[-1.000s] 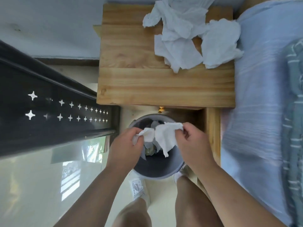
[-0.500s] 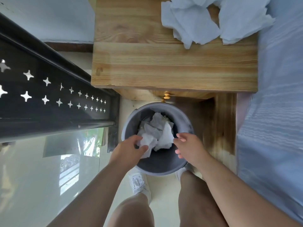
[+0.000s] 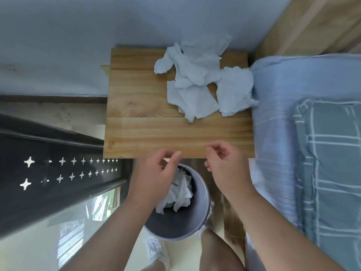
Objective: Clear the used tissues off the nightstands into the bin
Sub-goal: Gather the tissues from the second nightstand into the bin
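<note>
Several crumpled white tissues [image 3: 197, 83] lie on the back right part of the wooden nightstand [image 3: 148, 130]. On the floor below its front edge stands a grey round bin [image 3: 201, 210] with white tissues [image 3: 179, 194] inside. My left hand [image 3: 156, 173] hovers over the bin's left side at the nightstand's front edge, fingers loosely apart and empty. My right hand [image 3: 226, 165] is level with it on the right, fingers curled loosely, holding nothing.
A bed with a blue sheet [image 3: 277, 114] and a checked blanket [image 3: 332, 163] runs along the right. A dark metal rail with star cut-outs [image 3: 58, 173] stands to the left. Blue wall [image 3: 97, 36] behind; my legs and a white shoe [image 3: 156, 251] are below.
Both hands let go of the tissues, which now lie in the bin. The hands have risen from the bin to the nightstand's front edge, and the view has tilted up.
</note>
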